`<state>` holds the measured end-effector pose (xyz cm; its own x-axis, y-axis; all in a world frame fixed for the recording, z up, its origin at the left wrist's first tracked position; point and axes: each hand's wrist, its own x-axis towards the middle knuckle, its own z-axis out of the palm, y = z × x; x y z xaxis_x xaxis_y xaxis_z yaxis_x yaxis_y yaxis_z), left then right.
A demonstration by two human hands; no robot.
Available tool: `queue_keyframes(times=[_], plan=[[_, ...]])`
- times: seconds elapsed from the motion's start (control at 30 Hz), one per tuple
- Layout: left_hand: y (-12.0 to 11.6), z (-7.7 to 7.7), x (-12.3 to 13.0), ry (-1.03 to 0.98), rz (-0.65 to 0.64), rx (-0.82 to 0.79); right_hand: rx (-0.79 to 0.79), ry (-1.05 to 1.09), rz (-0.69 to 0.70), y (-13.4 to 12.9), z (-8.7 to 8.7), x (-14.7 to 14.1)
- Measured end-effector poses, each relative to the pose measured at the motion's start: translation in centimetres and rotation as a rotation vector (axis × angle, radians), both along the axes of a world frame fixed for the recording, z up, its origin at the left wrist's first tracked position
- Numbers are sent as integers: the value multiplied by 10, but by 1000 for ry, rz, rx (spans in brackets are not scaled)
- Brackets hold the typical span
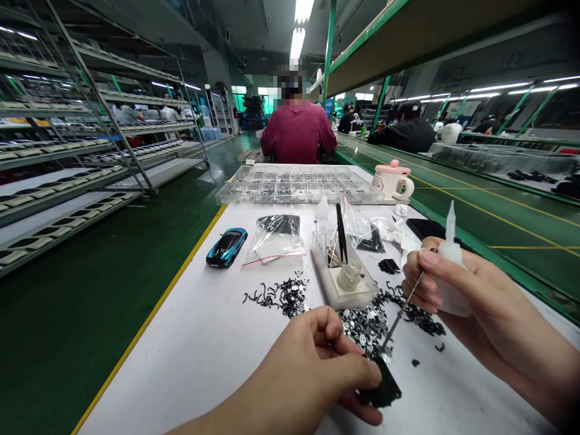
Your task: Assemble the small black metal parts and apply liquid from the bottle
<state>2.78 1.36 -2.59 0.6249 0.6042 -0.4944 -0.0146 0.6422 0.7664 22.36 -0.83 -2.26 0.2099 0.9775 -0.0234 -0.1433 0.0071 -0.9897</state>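
My left hand (299, 368) is at the bottom middle, pinching a small black part (383, 383) between thumb and fingers. My right hand (466, 290) holds a translucent squeeze bottle (455, 296) with a thin nozzle pointing up. The same hand grips a thin metal pick (403, 311), whose tip reaches the top of the black part. Just behind both hands, a scattered pile of small black and silver pieces (362, 326) lies on the white work table (181, 362). A second pile (281, 296) lies further left.
A clear tray of tools and a small jar (344, 284) stands beyond my hands. Also on the table are a plastic bag (276, 238), a blue model car (226, 246), a compartment box (299, 186), a pink-lidded mug (393, 181) and a phone (428, 229). Metal shelving (90, 121) stands left; a person (298, 133) sits ahead.
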Motion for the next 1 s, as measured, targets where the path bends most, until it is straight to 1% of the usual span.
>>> queue_keyframes(times=[0.1,0.17,0.27,0.4,0.53,0.63,0.7,0.8,0.87,0.93,1.0], plan=[[-1,-2,-1,-23,1,-8,12,-33,24,1,0,2],[-2,-3,-2,-22,0,-4,18,-28,4,2,1,4],[-2,-3,-3,-14,-5,1,58,-14,-71,6,4,9],[-1,-1,-3,-8,3,0,136,-57,-173,11,6,14],[0,-3,-4,-19,7,8,251,-139,-251,15,5,17],[-2,-6,-3,-22,8,28,313,-239,-271,17,4,13],[-3,-6,-3,-26,6,33,317,-327,-241,18,3,8],[-3,-5,-3,-25,0,37,243,-440,-95,22,0,3],[-1,-4,-4,-19,-10,45,181,-477,-14,28,-7,5],[0,-3,-5,-18,-20,50,138,-495,-3,35,-17,13],[2,-3,-5,-22,-23,56,110,-529,-31,43,-28,23]])
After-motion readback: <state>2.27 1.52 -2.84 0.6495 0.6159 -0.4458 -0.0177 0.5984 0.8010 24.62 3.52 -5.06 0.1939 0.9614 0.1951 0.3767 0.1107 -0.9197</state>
